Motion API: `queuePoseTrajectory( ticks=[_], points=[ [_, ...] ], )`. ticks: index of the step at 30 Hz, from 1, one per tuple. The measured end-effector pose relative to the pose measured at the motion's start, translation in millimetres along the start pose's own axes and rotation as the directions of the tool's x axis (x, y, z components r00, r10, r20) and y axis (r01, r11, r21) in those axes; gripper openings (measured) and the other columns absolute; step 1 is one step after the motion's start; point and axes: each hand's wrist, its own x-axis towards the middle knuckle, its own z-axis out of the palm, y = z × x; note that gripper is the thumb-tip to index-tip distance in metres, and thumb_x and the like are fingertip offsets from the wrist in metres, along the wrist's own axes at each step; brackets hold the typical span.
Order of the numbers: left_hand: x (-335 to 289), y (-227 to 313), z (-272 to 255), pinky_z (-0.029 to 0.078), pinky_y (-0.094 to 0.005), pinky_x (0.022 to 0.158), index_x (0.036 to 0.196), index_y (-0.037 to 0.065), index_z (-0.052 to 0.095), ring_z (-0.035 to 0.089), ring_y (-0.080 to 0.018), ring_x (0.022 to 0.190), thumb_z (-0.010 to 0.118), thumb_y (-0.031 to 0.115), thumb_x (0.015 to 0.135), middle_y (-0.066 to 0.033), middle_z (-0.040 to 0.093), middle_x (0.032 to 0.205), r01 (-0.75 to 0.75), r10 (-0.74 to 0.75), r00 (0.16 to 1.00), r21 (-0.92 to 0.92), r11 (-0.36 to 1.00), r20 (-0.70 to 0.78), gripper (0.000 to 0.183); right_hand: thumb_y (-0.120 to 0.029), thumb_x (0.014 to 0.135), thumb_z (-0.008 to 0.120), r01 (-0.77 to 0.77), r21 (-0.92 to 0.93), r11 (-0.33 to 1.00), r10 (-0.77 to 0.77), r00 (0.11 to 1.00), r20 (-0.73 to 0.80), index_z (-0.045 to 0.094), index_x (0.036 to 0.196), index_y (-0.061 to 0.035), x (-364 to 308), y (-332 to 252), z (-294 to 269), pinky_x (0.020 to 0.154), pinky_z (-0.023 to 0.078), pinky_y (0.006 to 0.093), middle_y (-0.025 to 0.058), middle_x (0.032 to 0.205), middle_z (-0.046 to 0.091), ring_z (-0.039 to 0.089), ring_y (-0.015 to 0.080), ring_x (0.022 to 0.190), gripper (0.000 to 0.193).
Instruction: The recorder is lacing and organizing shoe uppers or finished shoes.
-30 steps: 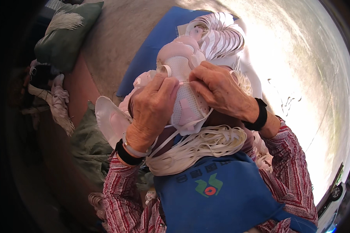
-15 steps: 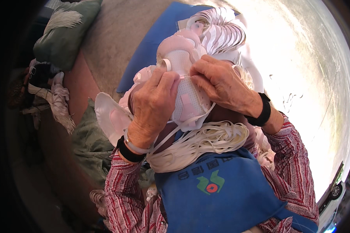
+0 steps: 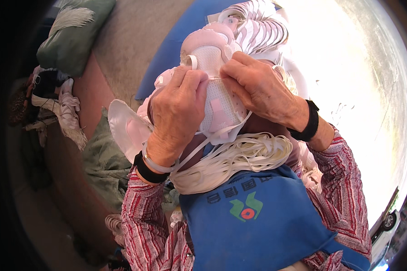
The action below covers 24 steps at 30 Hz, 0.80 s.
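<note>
A pink and white shoe upper (image 3: 202, 52) lies over my lap, its mesh tongue (image 3: 219, 110) toward me. My left hand (image 3: 174, 113) is closed at the upper's left edge, thumb and forefinger pinching a white shoelace (image 3: 193, 62) that loops up past them. On the opposite edge, my right hand (image 3: 262, 90) has its fingers bent in a pinch; what they grip is hidden behind the knuckles. A loose length of lace hangs in a curve below the tongue. Nearer me, a thick bundle of cream shoelaces (image 3: 239, 156) rests on my blue apron (image 3: 221, 239).
Beyond the upper, a fanned stack of white and pink shoe parts (image 3: 262, 29) sits by a blue surface (image 3: 167, 58). More upper pieces (image 3: 124, 128) lie left of my lap. A green sack (image 3: 74, 40) with pale laces and a heap of shoes (image 3: 68, 104) are at far left.
Both hands keep their pinches at the upper's edges. Hands and upper sit slightly higher in the picture, and my right hand has shifted a little outward.
</note>
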Motion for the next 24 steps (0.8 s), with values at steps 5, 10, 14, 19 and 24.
queuePoseTrajectory(
  ticks=[5, 10, 14, 19, 24],
  points=[
    [0.5, 1.6, -1.9, 0.050, -0.0359, 0.055, 0.090, 0.005, 0.059, 0.064, -0.0283, 0.065, 0.070, 0.005, 0.084, -0.0096, 0.061, 0.085, 0.013, -0.013, 1.000, -0.001, 1.000, 0.024, 0.013, -0.007, 0.091, 0.063, -0.043, -0.095, 0.995, 0.043, 0.999, 0.005, 0.057, 0.099, -0.0007, 0.1, -0.9, 3.6, 0.064, 0.049, 0.0414, 0.0142, 0.090, 0.055, 0.061, 0.0350, 0.075, 0.012],
    [-0.7, 2.7, -1.0, 0.050, -0.0360, 0.056, 0.089, 0.005, 0.058, 0.064, -0.0289, 0.065, 0.067, 0.005, 0.086, -0.0098, 0.060, 0.086, 0.023, -0.024, 0.998, 0.026, 0.999, 0.049, 0.009, -0.007, 0.091, 0.062, 0.018, -0.036, 0.999, -0.019, 0.999, -0.027, 0.056, 0.100, -0.0002, -0.1, 5.1, 8.5, 0.062, 0.049, 0.0405, 0.0141, 0.090, 0.056, 0.061, 0.0339, 0.074, 0.013],
    [-2.2, 0.6, 1.1, 0.051, -0.0362, 0.056, 0.089, 0.005, 0.058, 0.063, -0.0290, 0.065, 0.066, 0.005, 0.086, -0.0098, 0.058, 0.085, 0.007, -0.007, 0.999, 0.012, 1.000, 0.035, 0.009, -0.004, 0.090, 0.062, 0.030, -0.125, 0.992, -0.032, 0.999, -0.016, 0.055, 0.098, 0.0002, 1.6, 5.2, 10.8, 0.062, 0.049, 0.0403, 0.0142, 0.088, 0.054, 0.061, 0.0332, 0.073, 0.012],
    [0.7, 4.4, 2.1, 0.051, -0.0367, 0.057, 0.090, 0.005, 0.058, 0.064, -0.0288, 0.066, 0.067, 0.005, 0.085, -0.0098, 0.060, 0.088, 0.024, -0.026, 0.999, 0.034, 0.999, 0.048, 0.010, -0.001, 0.089, 0.060, -0.028, -0.173, 0.984, 0.023, 0.999, -0.030, 0.054, 0.097, 0.0006, 0.4, 0.1, 13.2, 0.061, 0.050, 0.0392, 0.0149, 0.090, 0.052, 0.061, 0.0333, 0.073, 0.011],
    [-5.6, 4.8, 1.9, 0.050, -0.0373, 0.057, 0.092, 0.005, 0.059, 0.064, -0.0288, 0.066, 0.068, 0.004, 0.084, -0.0100, 0.061, 0.089, 0.028, -0.029, 0.999, 0.033, 0.999, 0.034, 0.013, 0.002, 0.088, 0.060, 0.089, -0.179, 0.980, -0.082, 0.996, 0.046, 0.055, 0.098, 0.0010, 3.6, 2.1, 11.3, 0.063, 0.050, 0.0395, 0.0151, 0.094, 0.052, 0.062, 0.0345, 0.078, 0.012]
  ],
)
